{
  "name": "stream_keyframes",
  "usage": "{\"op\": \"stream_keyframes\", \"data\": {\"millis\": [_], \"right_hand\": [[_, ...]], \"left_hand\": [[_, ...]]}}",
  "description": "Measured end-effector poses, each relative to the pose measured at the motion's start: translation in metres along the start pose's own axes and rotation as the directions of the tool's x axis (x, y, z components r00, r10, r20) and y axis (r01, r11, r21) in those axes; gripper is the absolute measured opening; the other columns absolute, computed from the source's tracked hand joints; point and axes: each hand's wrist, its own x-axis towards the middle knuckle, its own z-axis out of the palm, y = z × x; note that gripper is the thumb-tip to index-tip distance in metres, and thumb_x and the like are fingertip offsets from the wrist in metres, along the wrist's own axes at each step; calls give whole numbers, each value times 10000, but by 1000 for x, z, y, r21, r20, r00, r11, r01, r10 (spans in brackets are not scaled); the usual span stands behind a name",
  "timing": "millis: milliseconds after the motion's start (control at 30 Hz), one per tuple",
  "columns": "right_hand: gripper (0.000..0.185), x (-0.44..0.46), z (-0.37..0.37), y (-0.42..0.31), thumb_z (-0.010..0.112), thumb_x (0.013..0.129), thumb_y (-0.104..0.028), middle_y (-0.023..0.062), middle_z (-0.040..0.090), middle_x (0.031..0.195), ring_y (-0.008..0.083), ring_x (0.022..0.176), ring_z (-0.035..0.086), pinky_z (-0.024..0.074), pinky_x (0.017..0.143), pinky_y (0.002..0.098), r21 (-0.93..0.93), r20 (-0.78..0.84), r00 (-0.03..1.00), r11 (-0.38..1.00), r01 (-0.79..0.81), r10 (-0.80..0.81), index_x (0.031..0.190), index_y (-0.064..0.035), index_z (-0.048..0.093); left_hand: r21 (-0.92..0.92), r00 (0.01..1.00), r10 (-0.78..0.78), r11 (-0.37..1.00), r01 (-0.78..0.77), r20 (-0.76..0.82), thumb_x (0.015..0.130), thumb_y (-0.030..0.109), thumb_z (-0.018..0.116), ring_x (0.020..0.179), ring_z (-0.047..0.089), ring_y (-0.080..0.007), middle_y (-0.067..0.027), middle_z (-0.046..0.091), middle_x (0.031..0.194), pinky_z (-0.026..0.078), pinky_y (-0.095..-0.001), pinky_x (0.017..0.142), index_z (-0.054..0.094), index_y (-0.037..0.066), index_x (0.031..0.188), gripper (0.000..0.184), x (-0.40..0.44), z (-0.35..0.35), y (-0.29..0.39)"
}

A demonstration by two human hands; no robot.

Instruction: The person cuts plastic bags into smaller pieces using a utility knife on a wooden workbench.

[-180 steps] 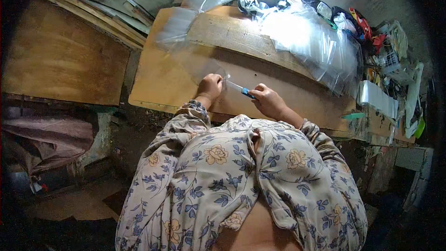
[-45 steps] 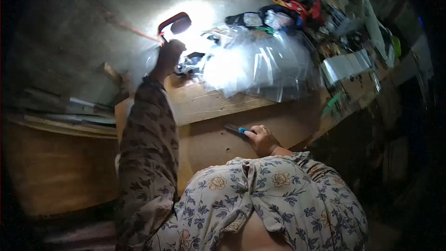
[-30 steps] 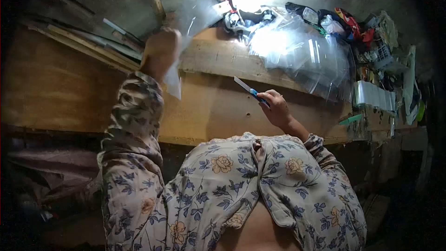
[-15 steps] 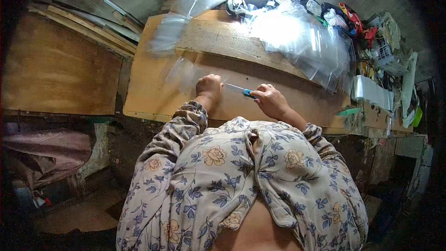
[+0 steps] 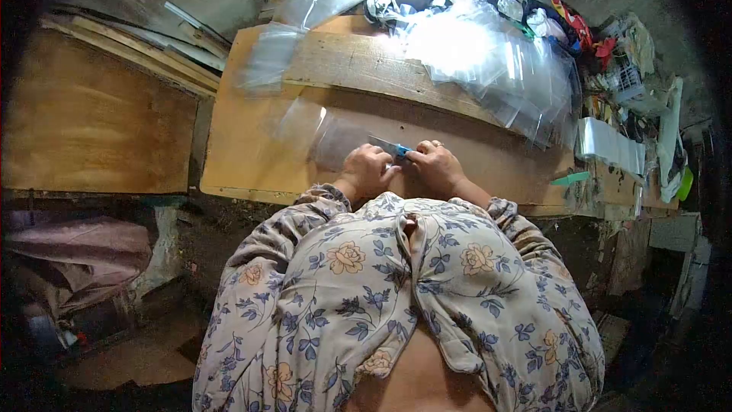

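Note:
In my right hand [image 5: 436,165] is a blue-handled knife [image 5: 402,151], its thin blade [image 5: 379,141] pointing left over the board. My left hand [image 5: 366,170] is close by on the left, fingers bent and thumb towards the right hand. It grips the near edge of a clear plastic sheet [image 5: 332,143], which lies flat on the board; part of that edge is hidden under the fingers. The blade lies over the sheet's right side, just beyond the left fingertips.
The wooden work board [image 5: 252,160] carries a raised plank [image 5: 358,57]. Clear plastic sheets [image 5: 271,53] lie at its back left, and a larger spread of plastic bags [image 5: 526,91] at the right. A green strip [image 5: 570,179] lies near the right edge, beside a cluttered basket [image 5: 629,80].
My left hand has moved right and nearer my body, its fist loosening so the thumb shows. My right hand and the knife have shifted slightly left, closing the gap between the hands.

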Motion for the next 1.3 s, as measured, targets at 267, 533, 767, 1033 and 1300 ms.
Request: {"op": "stream_keyframes", "data": {"millis": [267, 533, 767, 1033, 1300], "right_hand": [[197, -3, 3, 9, 563, 740, -128, 83, 547, 851, 276, 803, 551, 492, 653, 368, 22, -47, 998, 998, 53, -52, 937, -134, 573], [220, -2, -2, 21, 580, 692, -88, 79, 551, 854, 271, 765, 548, 476, 646, 355, -21, 1, 997, 996, 83, -83, 906, -135, 588], [262, 32, 16, 26, 597, 702, -93, 78, 561, 903, 267, 765, 552, 479, 662, 350, 10, -22, 988, 989, 150, -150, 957, -150, 593], [305, 126, 31, -6, 570, 768, -158, 117, 526, 1054, 300, 946, 522, 469, 779, 367, -2, 244, 967, 998, 68, -65, 1072, -192, 573], [210, 196, 49, -33, 480, 834, -175, 135, 516, 1012, 321, 951, 524, 461, 790, 393, -7, 284, 945, 985, 172, -163, 1016, -167, 585]], "left_hand": [[279, 768, -633, 758, 590, 95, 714, 626, 500, 1324, -50, -362, -218, -15, 1433, -25, -521, 1029, 40, -49, 1359, 1041, -11, -4, 1], [320, 694, -702, 701, 637, 157, 669, 673, 492, 1330, -71, -345, -219, -27, 1436, -41, -502, 1036, 24, -65, 1356, 1112, -6, -16, 10], [317, 696, -703, 700, 640, 148, 656, 680, 503, 1330, -74, -343, -217, -32, 1436, -34, -507, 1038, 19, -64, 1356, 1130, -7, -16, 9], [822, 841, -477, 350, 449, -256, 693, 621, 519, 1327, -22, -367, -200, 22, 1440, 8, -523, 1041, 100, -12, 1369, 1017, -22, 38, -27], [-66, 776, -613, 789, 611, -150, 795, 352, 474, 1206, 335, -389, -218, 373, 1304, 287, -530, 939, 424, -8, 1233, 569, -8, 14, -32]]}}
